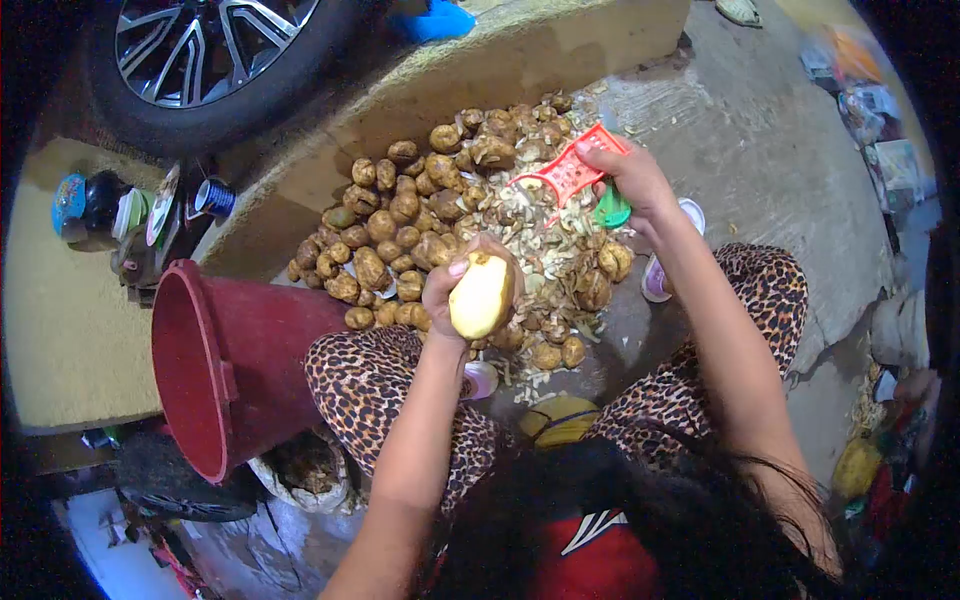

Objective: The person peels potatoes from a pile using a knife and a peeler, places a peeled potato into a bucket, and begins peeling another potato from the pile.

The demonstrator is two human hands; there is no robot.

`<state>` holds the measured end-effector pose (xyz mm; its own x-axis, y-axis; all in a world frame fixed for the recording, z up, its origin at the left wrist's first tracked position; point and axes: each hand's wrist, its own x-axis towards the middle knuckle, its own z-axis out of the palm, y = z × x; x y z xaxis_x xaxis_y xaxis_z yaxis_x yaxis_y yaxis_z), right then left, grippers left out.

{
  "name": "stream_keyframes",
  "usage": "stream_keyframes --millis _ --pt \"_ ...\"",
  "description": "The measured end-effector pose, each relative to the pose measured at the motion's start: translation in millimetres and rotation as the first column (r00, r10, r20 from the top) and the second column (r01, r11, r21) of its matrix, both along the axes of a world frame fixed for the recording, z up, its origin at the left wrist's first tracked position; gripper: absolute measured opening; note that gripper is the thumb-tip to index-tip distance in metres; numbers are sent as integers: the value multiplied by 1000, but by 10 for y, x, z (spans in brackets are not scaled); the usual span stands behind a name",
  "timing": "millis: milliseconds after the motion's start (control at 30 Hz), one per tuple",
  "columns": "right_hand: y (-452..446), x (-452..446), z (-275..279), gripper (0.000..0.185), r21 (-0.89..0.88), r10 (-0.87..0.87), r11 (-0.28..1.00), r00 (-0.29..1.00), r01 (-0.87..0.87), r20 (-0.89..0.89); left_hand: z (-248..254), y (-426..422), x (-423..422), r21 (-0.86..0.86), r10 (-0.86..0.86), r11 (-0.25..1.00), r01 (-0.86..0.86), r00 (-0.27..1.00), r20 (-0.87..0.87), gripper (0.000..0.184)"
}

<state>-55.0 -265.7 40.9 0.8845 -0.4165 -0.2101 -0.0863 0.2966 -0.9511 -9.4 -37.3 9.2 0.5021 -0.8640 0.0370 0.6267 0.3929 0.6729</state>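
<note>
My left hand (445,298) is closed around a potato (481,296), whose upward face is peeled and pale yellow while brown skin shows along its right edge. Higher and to the right, my right hand (636,182) grips a red peeler (574,172) with a slotted, flat body, held apart from the potato. A green piece (612,208) shows just under that hand. Beneath both hands lie a heap of unpeeled brown potatoes (405,207) and a spread of pale peelings (530,225) on the floor.
A dark red bucket (270,345) lies tipped at the left, its mouth facing left. Behind the heap runs a low yellowish ledge (400,105), with a car wheel (210,60) at upper left. Assorted items (890,160) line the right edge. A sack (305,470) stands below the bucket.
</note>
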Motion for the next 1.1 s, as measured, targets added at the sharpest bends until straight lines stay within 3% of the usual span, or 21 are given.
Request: stream_keyframes --millis 33,100,200,300,433,467,567,600,700,733,833,900,933,1033,1067,1100 --pt "-15 2 45 14 86 14 996 1000 -16 23 -25 5 18 -19 3 1000 -3 1000 -25 46" --pt "67 -65 93 13 81 106 991 992 -111 62 -60 8 51 -58 11 998 -15 997 -74 45" --pt "134 -104 97 13 58 177 982 982 -180 63 20 27 22 143 146 978 -154 987 64 46" --pt "133 -80 46 14 76 127 988 990 -131 60 38 -9 -9 146 236 964 -224 969 -69 50" --pt "167 -67 72 14 32 126 991 990 -128 58 -14 -138 -56 156 415 901 -404 909 -47 55" --pt "188 -70 94 15 11 135 991 989 -136 61 -108 -132 -42 229 444 886 -403 880 -170 55" --pt "269 -72 122 18 -90 138 987 988 -132 68 -246 -25 22 153 259 965 -214 875 -409 55" --pt "297 -71 126 19 -129 137 983 988 -127 70 -40 -95 -33 295 367 921 -254 820 -439 50" --pt "354 -57 104 21 -157 113 983 990 -98 88 -102 -53 70 343 315 925 -162 831 -458 45" --pt "374 -60 131 21 -180 112 979 989 -93 97 -95 -96 36 419 416 872 -254 836 -358 41" --pt "458 -94 195 21 -275 116 958 986 -79 120 -52 -174 -32 413 482 847 -335 812 -329 39" --pt "507 -108 150 21 -367 133 927 983 -78 126 30 -189 -58 413 459 848 -333 850 -258 36" --pt "463 -129 213 20 -332 136 936 990 -117 34 55 -194 -63 415 448 850 -326 860 -243 37" --pt "212 -48 171 20 -340 -4 941 1000 12 23 -37 -89 -4 373 332 896 -241 921 -202 38" --pt "81 -24 101 19 -458 -78 884 996 94 54 -87 -51 24 352 279 914 -201 942 -185 39" --pt "54 -21 117 19 -387 -84 917 995 100 57 -68 -57 7 349 308 907 -235 936 -169 39"
